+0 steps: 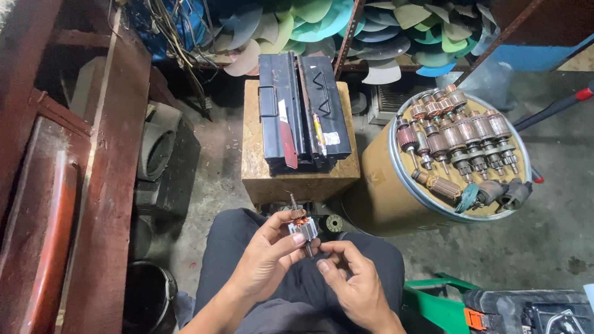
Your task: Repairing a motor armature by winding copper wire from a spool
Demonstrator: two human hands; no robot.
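A small motor armature [302,226] stands nearly upright over the person's lap, its shaft running from upper left to lower right. The left hand [269,253] pinches its laminated core between thumb and fingers. The right hand [349,275] closes thumb and forefinger on the shaft's lower end, just below. Ahead sits a black toolbox [301,111] on a wooden block [297,176]; right, a drum [396,185] topped with more armatures [461,139].

Left hand [267,255]: closed round a motor armature [302,226].
Right hand [349,278]: shaft end pinched.
Drum [396,179]: topped with armatures.
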